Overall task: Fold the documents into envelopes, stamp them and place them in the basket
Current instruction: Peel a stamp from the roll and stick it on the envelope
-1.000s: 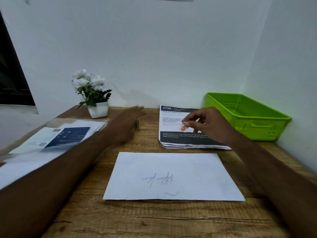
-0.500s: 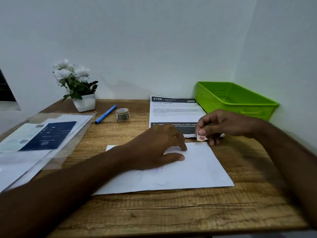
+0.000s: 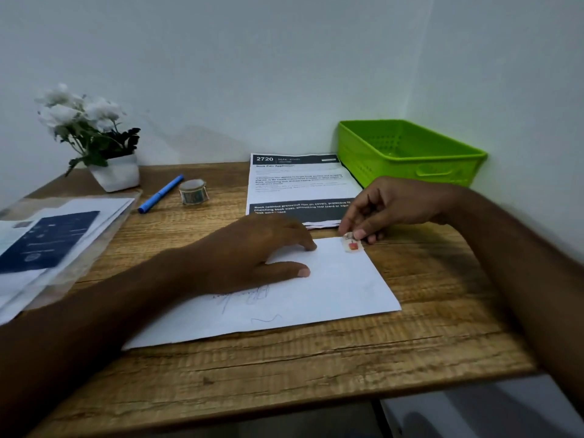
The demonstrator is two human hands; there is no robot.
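Clearly the flat white paper envelope [image 3: 316,289] lies at the near middle of the wooden desk [image 3: 426,273], pinned by the left hand [image 3: 249,251], fingers spread flat. The right hand [image 3: 388,207] pinches a small red-printed stamp [image 3: 352,245] onto its far right corner. Both are light, thin and easily creased; the stamp is best gripped by its edge. Its design is blurred, and the green plastic basket [image 3: 407,153] at far right looks empty.

Matt paper envelope [image 3: 331,289]; rough-grained wood table [image 3: 316,368] (basket [image 3: 442,165] glossy plastic).
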